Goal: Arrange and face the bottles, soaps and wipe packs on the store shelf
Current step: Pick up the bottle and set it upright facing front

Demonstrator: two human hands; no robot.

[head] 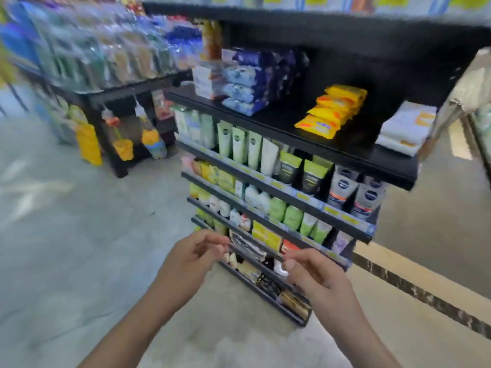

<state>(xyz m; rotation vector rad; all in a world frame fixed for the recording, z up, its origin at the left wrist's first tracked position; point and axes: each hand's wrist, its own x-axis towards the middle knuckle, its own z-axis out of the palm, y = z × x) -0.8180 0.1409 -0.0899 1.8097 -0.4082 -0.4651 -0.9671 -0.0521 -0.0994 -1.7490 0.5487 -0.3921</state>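
A black store shelf unit (377, 158) stands in front of me. On its upper board lie stacked blue wipe packs (244, 83), a row of yellow packs (332, 110) and white packs (406, 126) at the right end. Lower shelves carry green and white tubes (247, 147), grey tubes (356, 192) and small soaps (265, 235). My left hand (196, 251) and my right hand (313, 272) hover in front of the lower shelves with loosely curled fingers, holding nothing and touching nothing.
A second black rack (127, 88) with hanging packets stands to the left, with yellow items (89, 144) hung on its end. Grey floor (66, 235) lies left and below. A dark patterned strip (425, 290) runs across the floor at the right.
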